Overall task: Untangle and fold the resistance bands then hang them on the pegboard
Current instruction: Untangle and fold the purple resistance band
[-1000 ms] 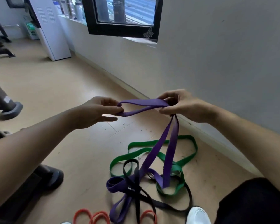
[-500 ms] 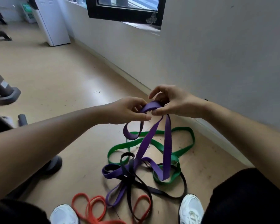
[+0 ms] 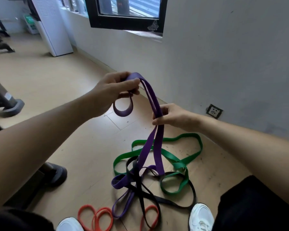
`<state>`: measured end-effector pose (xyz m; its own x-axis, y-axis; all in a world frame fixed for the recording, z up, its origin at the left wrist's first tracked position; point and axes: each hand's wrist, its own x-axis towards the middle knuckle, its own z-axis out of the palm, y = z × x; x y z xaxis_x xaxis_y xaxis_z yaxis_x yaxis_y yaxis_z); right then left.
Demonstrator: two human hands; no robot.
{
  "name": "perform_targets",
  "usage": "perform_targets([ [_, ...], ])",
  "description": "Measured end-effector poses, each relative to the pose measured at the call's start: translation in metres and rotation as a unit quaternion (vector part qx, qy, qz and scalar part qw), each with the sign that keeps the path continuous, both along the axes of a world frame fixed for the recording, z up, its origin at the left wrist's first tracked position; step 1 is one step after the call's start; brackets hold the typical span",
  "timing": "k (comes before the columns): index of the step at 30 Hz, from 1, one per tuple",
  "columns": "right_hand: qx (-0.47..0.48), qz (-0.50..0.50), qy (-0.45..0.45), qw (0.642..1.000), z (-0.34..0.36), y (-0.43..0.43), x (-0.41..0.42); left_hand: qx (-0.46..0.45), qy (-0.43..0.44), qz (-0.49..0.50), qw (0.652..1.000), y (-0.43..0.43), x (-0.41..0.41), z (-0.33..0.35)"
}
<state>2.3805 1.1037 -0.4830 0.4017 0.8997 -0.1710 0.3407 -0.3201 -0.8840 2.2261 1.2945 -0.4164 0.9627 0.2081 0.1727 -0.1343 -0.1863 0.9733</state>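
Head view: the left hand (image 3: 113, 92) grips the purple band (image 3: 158, 147) folded at 11 o'clock, the right hand (image 3: 175, 116) pinching both strands. Its tail lies tangled on the floor (image 3: 60, 77) at 6 o'clock.

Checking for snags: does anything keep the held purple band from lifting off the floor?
Yes: the purple band, gripped by the left hand and right hand, is crossed low down by the black band on the floor. No pegboard in view.

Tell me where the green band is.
Head view: the green band lies on the floor, right of centre, below the right hand, tangled with the black band.
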Motion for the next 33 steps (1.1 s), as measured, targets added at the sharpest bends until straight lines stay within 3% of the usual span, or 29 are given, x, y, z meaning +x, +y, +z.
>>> perform_targets([
  [5, 0.039, -0.028, 0.025, 0.999, 0.02, 0.0, 0.004, -0.041, -0.003, 0.029, 0.999, 0.027, -0.012, 0.009],
  [8, 0.127, -0.086, 0.089, 0.984, 0.051, -0.013, 0.013, 0.071, 0.055, 0.071, 0.993, 0.046, -0.02, -0.004],
  [12, 0.191, -0.093, 0.102, 0.972, 0.077, -0.027, 0.01, 0.176, 0.194, -0.009, 0.965, 0.035, -0.023, -0.032],
  [17, 0.258, -0.072, 0.075, 0.961, 0.098, -0.032, 0.001, 0.15, 0.205, -0.078, 0.964, 0.001, -0.007, -0.026],
  [24, 0.133, -0.048, -0.021, 0.99, 0.077, -0.035, 0.002, 0.003, 0.072, -0.021, 0.997, -0.027, 0.013, -0.015],
  [28, 0.083, -0.038, -0.027, 0.995, 0.073, -0.04, 0.006, 0.035, 0.047, -0.008, 0.998, -0.026, 0.013, -0.018],
  [33, 0.035, -0.014, -0.053, 0.998, 0.063, -0.042, 0.007, 0.112, 0.102, -0.05, 0.987, -0.033, 0.013, -0.034],
])
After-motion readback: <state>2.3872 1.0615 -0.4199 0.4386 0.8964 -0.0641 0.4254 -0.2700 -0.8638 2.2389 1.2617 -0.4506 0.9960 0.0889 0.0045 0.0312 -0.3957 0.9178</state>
